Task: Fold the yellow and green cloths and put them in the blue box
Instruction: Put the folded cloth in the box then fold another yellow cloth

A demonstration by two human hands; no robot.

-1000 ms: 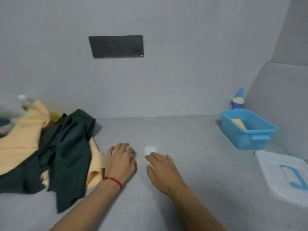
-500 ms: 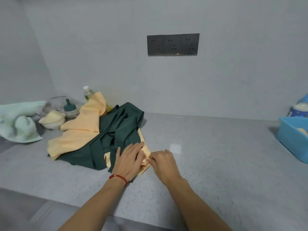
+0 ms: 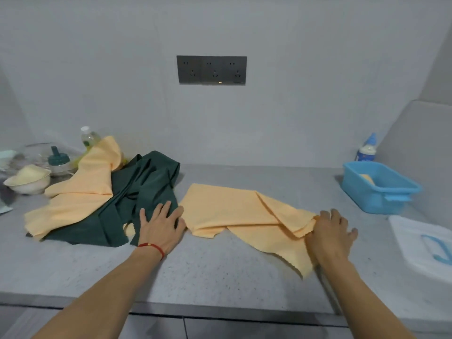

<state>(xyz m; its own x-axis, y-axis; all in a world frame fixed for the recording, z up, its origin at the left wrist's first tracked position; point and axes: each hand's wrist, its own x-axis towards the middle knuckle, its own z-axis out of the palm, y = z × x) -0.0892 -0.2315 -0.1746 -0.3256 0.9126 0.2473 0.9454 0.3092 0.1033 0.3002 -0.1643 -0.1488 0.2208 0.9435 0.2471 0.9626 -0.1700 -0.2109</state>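
The right hand [image 3: 330, 234] pinches the yellow cloth [image 3: 234, 211]; the left hand [image 3: 160, 225], grip released, pins the pile [image 3: 137, 189]. Spreading it flat on the bench [image 3: 220, 272] should come first.

a home kitchen: grey stone counter [image 3: 220, 272], wall sockets [image 3: 211, 69], bowl [image 3: 27, 183].

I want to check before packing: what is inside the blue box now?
Inside the blue box, a piece of yellow-orange material shows near the left wall. The near wall covers most of the floor, so anything else in there cannot be seen.
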